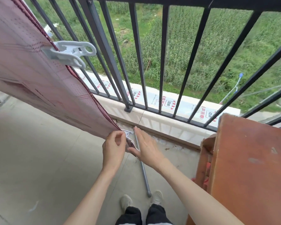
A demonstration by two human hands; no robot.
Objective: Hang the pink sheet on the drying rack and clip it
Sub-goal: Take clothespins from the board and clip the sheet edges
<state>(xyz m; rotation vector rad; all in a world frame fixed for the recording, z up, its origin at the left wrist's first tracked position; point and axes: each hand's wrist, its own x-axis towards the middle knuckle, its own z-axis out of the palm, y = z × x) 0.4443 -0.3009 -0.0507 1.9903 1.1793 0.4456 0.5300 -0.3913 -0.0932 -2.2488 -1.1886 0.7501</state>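
Observation:
The pink sheet (31,69) hangs across the left of the view, its dark red hem running down to the right. A large white clip (71,51) is clamped on that hem near the top. At the sheet's lower corner my left hand (114,147) pinches a second white clip (127,133) against the fabric. My right hand (147,147) is flat, fingers together and extended, its thumb touching the sheet's corner beside the clip. The grey rack pole (142,166) runs down between my hands toward my feet.
A black metal railing (136,54) on a tiled ledge (161,120) bounds the balcony ahead, with green fields far below. A reddish wooden cabinet (250,168) stands at the right. The concrete floor (39,159) spreads to the left. My shoes (156,198) are near the pole's foot.

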